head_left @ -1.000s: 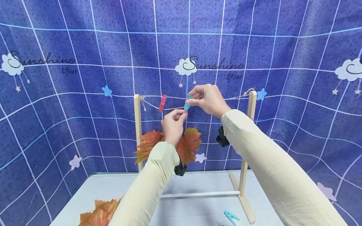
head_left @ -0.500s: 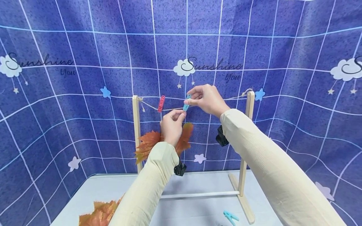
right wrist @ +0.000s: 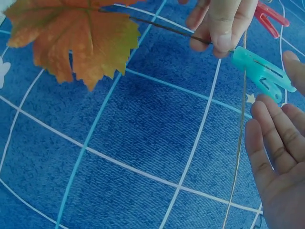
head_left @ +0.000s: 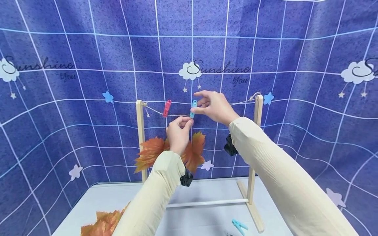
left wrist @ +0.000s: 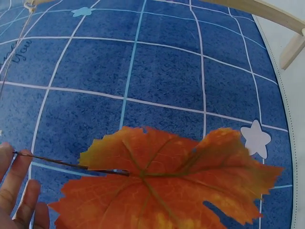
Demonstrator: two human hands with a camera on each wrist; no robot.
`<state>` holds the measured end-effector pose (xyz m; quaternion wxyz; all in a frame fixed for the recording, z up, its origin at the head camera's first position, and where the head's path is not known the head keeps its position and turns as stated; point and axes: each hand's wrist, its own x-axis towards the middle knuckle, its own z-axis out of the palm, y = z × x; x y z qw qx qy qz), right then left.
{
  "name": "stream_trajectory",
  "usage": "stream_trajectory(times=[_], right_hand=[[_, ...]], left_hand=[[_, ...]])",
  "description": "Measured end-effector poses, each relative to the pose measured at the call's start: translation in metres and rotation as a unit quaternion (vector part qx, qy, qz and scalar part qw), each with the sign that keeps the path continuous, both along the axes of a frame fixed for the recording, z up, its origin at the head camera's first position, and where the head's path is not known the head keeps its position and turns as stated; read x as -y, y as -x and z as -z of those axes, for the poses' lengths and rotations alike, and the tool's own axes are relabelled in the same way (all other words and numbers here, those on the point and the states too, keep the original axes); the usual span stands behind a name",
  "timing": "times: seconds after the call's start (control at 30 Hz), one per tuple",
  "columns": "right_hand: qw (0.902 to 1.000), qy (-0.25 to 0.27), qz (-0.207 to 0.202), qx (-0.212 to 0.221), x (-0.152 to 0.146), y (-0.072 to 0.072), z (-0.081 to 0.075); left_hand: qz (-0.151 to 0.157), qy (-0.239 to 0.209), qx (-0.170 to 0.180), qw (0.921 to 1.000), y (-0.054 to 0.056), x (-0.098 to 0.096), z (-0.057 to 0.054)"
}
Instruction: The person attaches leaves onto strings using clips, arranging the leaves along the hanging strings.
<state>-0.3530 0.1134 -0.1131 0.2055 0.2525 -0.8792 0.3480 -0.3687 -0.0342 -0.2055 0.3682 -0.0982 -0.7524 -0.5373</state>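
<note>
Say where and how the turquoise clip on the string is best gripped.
Probably by the splayed handles of the turquoise clip, pinched from above and the person's right, where the right hand is. In the head view the handles point up, away from the left hand, which pinches the leaf stem near the clip's nose.

Held leaf partly behind left sleeve, lower leaves cut off by head view's bottom
</note>
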Motion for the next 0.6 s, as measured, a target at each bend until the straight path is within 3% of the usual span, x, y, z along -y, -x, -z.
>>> stream_trajectory(times=[0.27, 0.6], right_hand=[[0.9993, 0.013, 0.021, -0.030, -0.015, -0.014, 0.010], [0.9973, 0.021, 0.040, -0.057, -0.041, -0.020, 0.039]], left_hand=[[0.004, 0.009, 0.019, 0.9998, -0.005, 0.006, 0.003], [0.004, 0.012, 0.020, 0.9997, -0.012, 0.020, 0.010]])
